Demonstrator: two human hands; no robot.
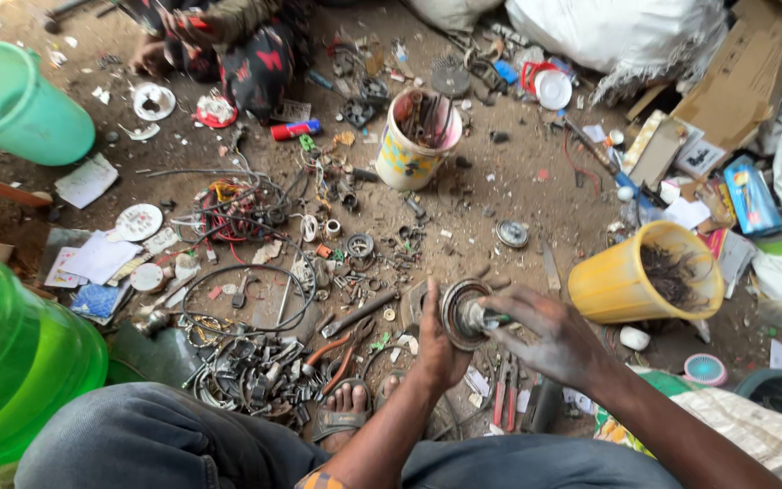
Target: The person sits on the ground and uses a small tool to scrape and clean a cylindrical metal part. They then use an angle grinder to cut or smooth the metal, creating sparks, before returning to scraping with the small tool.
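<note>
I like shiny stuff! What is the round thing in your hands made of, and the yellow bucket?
The round part looks like metal: dull grey, greasy, with ringed edges. The yellow bucket looks like plastic: smooth, evenly coloured, slightly glossy. Neither is certain from looks alone.

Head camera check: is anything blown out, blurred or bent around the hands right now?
Head view: soft, even daylight without hard shadows; the left hand, right hand and the round grey metal disc part between them look sharp; the white plastic sack at top is nearly overexposed; the close translucent green plastic container looks stretched at the left edge.
</note>
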